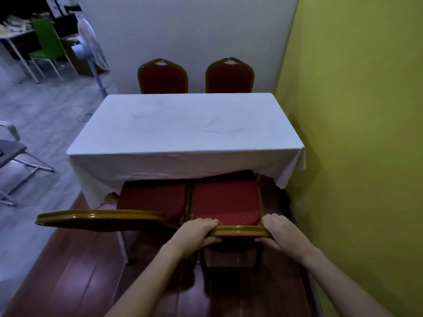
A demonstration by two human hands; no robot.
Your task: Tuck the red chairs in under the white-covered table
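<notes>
The white-covered table (pixel 183 126) stands in front of me against the green wall. Two red chairs with gold frames sit on my side of it. The near right chair (pixel 225 197) has its seat partly under the cloth, and the cloth is lifted over its front edge. My left hand (pixel 198 233) and my right hand (pixel 280 232) both grip the gold top rail of its backrest. The near left chair (pixel 152 196) stands beside it, its backrest rail reaching out to the left. Two more red chairs, far left (pixel 163 76) and far right (pixel 230 76), stand behind the table.
A yellow-green wall (pixel 354 133) runs close along the right side. A white partition (pixel 183 30) backs the far chairs. A grey metal chair (pixel 13 154) stands at the left, and a green chair (pixel 45 42) and desk are at the far left. Dark wood floor lies below me.
</notes>
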